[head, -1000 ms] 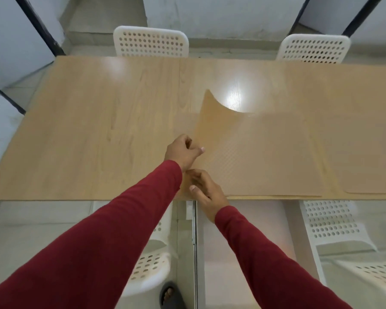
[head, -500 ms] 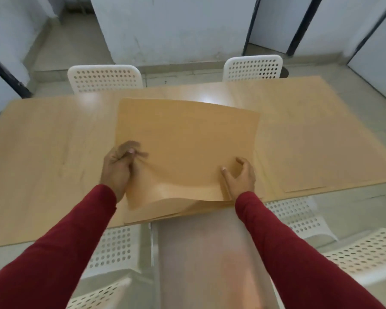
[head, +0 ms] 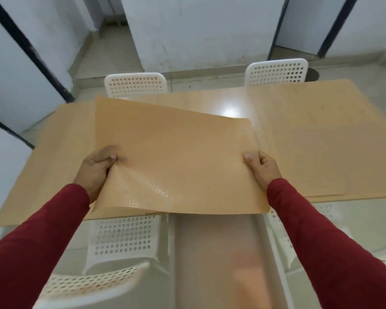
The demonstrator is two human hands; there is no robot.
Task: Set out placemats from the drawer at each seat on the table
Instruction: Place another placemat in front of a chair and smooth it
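Both hands, left hand (head: 98,168) and right hand (head: 262,167), pinch opposite edges of one placemat (head: 172,161) lifted above the bench (head: 45,152). Another placemat (head: 316,139) already lies at the right near seat; the far chairs' (head: 136,84) places look unserved.

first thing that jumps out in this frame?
The tan placemat, lifted above the near edge of the wooden table and sagging at its near-left corner. The left hand and right hand, red-sleeved, pinch its two side edges. Another placemat lies flat at right, and two white perforated chairs stand at the far side.
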